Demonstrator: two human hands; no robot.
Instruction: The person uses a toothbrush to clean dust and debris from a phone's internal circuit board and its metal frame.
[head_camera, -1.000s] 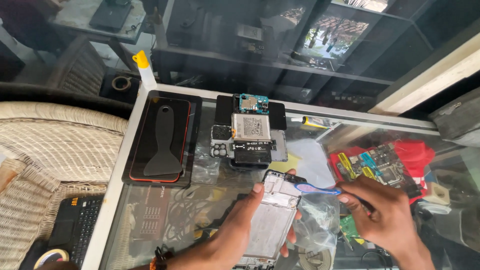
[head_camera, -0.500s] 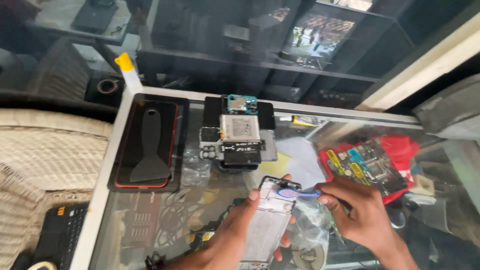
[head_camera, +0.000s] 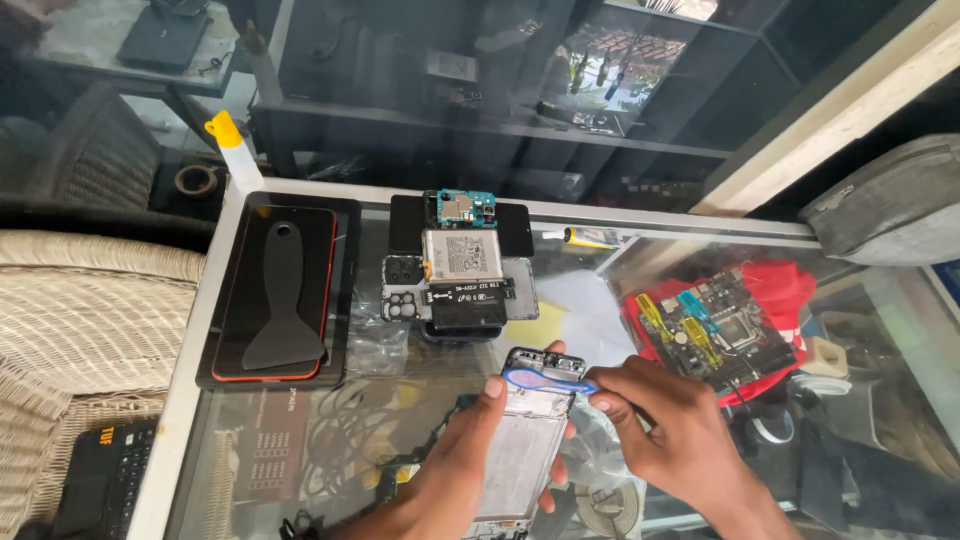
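My left hand holds an opened phone frame from below on the glass counter, thumb on its left edge. My right hand grips a blue flat pry tool and lays its tip across the top end of the frame. Just beyond lies a stack of removed phone parts: a silver battery, a teal circuit board and a black cover.
A black scraper lies on a red-edged dark mat at the left. A motherboard on red cloth shows under the glass at right. A wicker chair and a calculator sit left of the counter; a grey pouch at far right.
The view has shifted so the counter sits lower and nearer. My right hand has drawn the blue tool further left across the frame's top end; my left hand keeps its hold.
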